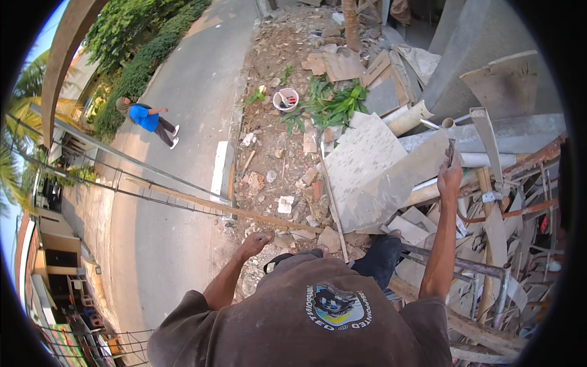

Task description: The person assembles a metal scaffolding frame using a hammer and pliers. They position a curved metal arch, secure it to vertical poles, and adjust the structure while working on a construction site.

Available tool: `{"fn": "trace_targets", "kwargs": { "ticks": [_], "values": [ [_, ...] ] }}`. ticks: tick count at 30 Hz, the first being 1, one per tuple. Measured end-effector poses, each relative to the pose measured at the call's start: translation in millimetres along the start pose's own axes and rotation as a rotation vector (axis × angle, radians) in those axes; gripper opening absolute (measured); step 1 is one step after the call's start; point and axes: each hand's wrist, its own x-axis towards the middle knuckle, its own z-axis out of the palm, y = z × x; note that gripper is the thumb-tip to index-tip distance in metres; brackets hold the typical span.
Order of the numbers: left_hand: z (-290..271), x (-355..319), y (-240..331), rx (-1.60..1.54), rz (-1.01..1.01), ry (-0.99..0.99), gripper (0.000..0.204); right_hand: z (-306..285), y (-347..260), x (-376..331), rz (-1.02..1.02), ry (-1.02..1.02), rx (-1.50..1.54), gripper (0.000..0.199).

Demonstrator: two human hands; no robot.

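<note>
My left hand (254,246) is held over the rubble near the road edge, its fingers curled closed; whether anything is inside them is hidden. My right arm reaches forward to the right, and my right hand (450,174) is closed on a narrow dark-grey metal piece (452,148) that points up from the fist; its exact kind is unclear. Beside that hand lies a long smooth grey board (391,192), partly against a speckled pale sheet (367,147). A bent grey metal strip (486,144) stands to the right of the hand.
A white bucket (285,100) with tools sits on the dirt beside cut green leaves (342,101). Broken slabs and scrap (520,244) pile up at right, with a metal pipe frame (471,266). A wooden pole (269,219) crosses leftward. A person in blue (145,117) walks on the road (183,79).
</note>
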Motion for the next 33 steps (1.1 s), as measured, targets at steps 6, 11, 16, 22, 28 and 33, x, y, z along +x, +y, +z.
{"fn": "trace_targets", "kwargs": {
  "ticks": [6,11,16,22,28,33],
  "values": [
    [-8.3,45.0,153.1,-0.11,0.344,-0.093,0.039,0.1,-115.3,-47.8,0.278,-0.763,0.605,0.024],
    [-32.4,37.0,268.3,-0.217,0.558,-0.172,0.039,-1.3,-172.7,-79.4,0.114,-1.096,0.746,0.033],
    [-50.0,28.3,275.4,-0.249,0.699,-0.261,0.041,-14.2,-177.9,-95.6,0.101,-1.245,0.81,0.04],
    [-82.4,22.4,309.8,0.009,0.865,0.111,0.039,-28.3,-178.8,-104.0,0.327,-1.185,0.915,0.038],
    [-225.6,-65.0,444.0,-0.99,1.218,0.25,0.094,-32.7,-178.1,-99.6,0.53,-0.877,1.129,0.027],
    [-288.6,-105.3,495.7,-1.241,1.537,0.343,0.068,-33.6,-181.4,-97.9,0.546,-0.723,1.175,0.025]
  ]
}}
